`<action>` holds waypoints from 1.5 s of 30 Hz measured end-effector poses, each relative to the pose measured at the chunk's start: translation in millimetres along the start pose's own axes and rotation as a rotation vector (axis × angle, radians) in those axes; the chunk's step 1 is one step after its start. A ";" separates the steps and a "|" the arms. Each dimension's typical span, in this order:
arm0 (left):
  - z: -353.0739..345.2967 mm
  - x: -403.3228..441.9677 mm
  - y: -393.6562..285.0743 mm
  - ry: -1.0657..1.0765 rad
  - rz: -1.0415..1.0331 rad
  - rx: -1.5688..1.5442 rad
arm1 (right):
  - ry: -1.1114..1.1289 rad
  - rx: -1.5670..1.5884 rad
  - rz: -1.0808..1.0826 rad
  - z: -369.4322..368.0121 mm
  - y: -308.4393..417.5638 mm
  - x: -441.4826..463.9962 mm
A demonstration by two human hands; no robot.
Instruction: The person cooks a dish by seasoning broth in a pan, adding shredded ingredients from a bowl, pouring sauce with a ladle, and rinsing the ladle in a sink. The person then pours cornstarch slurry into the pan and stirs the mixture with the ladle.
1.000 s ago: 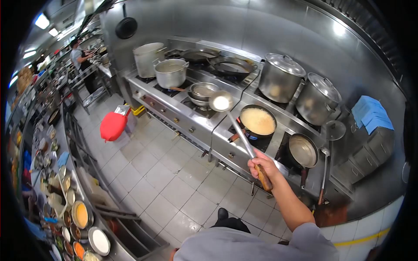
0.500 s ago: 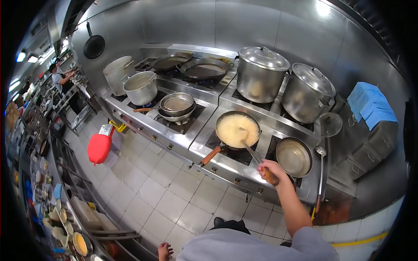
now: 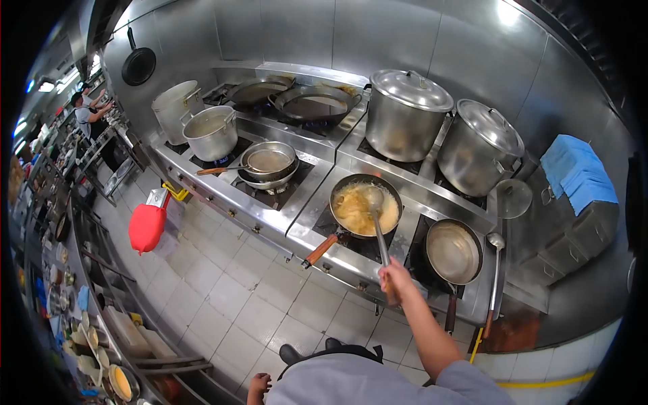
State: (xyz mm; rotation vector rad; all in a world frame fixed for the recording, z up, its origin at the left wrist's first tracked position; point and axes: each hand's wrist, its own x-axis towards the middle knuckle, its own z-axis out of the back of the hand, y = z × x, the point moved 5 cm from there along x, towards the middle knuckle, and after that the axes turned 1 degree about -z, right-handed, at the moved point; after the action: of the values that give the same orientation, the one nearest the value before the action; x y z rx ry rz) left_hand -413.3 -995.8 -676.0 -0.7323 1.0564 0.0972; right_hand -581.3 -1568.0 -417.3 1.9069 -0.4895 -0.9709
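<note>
My right hand (image 3: 396, 280) is closed round the handle of a long metal ladle (image 3: 380, 236). The ladle's head dips into the frying pan (image 3: 320, 251), whose wooden handle points toward me. In that pan a frothy pale yellow mixture (image 3: 388, 214) shows darker golden patches around the ladle. My left hand (image 3: 260, 383) hangs low beside my body at the bottom of the view. Its fingers are loosely curled and slightly apart, with nothing visible in them.
Right of the frying pan sits another pan (image 3: 454, 253), with a second ladle (image 3: 496, 270) beside it. Two lidded stockpots (image 3: 406, 125) stand behind. Farther left are a sieve over a pan (image 3: 270, 160) and an open pot (image 3: 210, 135). Blue cloths (image 3: 577, 172) drape at right; a person (image 3: 91, 118) stands far left.
My right hand and the ladle have swung left and nearer to me. The mixture's even pale surface is now broken by golden patches. The view has shifted slightly.
</note>
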 end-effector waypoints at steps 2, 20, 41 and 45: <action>14.5 7.5 6.8 -0.027 0.043 -0.072 | -0.061 -0.131 -0.029 -11.5 -0.5 -9.9; 55.1 37.9 -25.9 0.000 0.008 -0.202 | -0.154 -0.418 0.073 -28.2 11.3 -21.5; 58.4 38.5 -16.9 -0.001 0.032 -0.227 | -0.212 -0.538 -0.049 -33.6 -13.4 -25.2; 57.6 38.3 -14.4 -0.003 0.051 -0.249 | 0.255 0.369 -0.311 -41.4 9.9 -47.5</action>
State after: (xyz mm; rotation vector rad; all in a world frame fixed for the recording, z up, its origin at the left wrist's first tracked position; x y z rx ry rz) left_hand -344.3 -982.9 -683.9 -0.9292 1.0711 0.2769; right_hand -577.2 -1518.7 -377.0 2.4555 -0.2344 -0.8544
